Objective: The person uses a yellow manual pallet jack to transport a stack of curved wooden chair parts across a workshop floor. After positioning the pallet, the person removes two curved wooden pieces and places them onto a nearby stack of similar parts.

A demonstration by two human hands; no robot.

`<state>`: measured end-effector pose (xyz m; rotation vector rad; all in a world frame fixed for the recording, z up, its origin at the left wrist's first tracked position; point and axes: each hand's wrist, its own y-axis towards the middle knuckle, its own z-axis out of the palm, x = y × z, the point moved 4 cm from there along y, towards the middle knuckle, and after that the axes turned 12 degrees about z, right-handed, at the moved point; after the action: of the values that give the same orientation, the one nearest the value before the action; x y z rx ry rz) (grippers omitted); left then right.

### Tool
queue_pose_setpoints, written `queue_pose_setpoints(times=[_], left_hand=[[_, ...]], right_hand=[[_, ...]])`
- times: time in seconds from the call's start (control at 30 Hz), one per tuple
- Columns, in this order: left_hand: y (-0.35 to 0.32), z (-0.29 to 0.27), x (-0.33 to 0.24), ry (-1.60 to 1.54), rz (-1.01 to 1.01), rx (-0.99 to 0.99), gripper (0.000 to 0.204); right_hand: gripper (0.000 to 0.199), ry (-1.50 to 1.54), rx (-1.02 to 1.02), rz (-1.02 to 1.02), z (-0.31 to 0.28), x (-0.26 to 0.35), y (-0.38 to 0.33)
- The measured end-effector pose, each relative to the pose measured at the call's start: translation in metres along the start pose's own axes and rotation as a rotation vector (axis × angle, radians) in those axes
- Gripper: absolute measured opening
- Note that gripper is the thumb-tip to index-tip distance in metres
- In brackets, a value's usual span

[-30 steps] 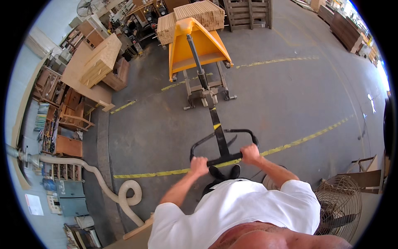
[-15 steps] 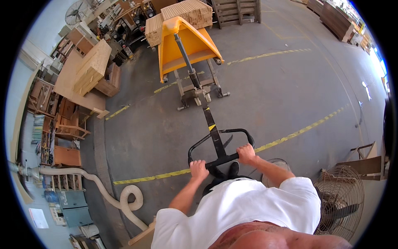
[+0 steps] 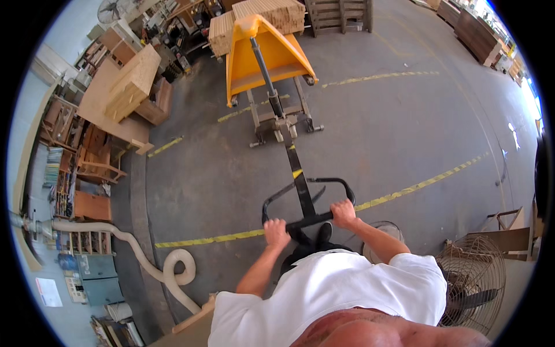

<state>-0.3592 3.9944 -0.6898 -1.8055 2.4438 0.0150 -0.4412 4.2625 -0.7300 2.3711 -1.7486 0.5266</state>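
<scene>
Both my hands grip the black looped handle (image 3: 310, 220) of a yellow high-lift pallet truck (image 3: 272, 65). My left hand (image 3: 276, 232) is wrapped round the left end of its crossbar, my right hand (image 3: 343, 213) round the right end. A small lever (image 3: 319, 193) shows inside the loop, with no finger on it. From the crossbar a black shaft (image 3: 296, 163) runs forward to the truck's base. The yellow frame is raised on a grey hydraulic cylinder (image 3: 263, 66). Stacked pale timber strips (image 3: 269, 15) lie on it at the far end.
A ribbed hose (image 3: 136, 250) curls on the floor at left, near wooden panels (image 3: 130, 87) and furniture parts. A caged fan (image 3: 471, 289) stands close at right. Yellow tape lines (image 3: 422, 181) cross the grey floor. A wooden pallet (image 3: 340, 14) stands beyond the truck.
The truck's body and timber appear slightly higher and farther right in view, as do the panels at left. Both hands keep their grip on the handle.
</scene>
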Motion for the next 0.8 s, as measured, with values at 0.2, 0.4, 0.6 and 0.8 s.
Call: queue_pose_setpoints(times=[0.2,0.4,0.6,0.8], left_hand=[[0.116,-0.168,0.046,-0.079,-0.037,-0.083,0.02],[0.123,-0.162,0.057,0.011,-0.107,-0.343,0.02],[0.018,-0.003,0.007,-0.07,0.006,0.138,0.025],[0.159,-0.215,0.068,-0.068,-0.021,-0.215,0.016]], right_hand=[[0.018,0.062,-0.222,-0.096,-0.149,0.023,0.117],[0.016,0.131,-0.385,-0.066,-0.165,0.037,0.128],[0.018,-0.043,0.183,0.013,0.007,-0.011,0.012],[0.01,0.099,-0.335,-0.076,-0.201,0.041,0.17]])
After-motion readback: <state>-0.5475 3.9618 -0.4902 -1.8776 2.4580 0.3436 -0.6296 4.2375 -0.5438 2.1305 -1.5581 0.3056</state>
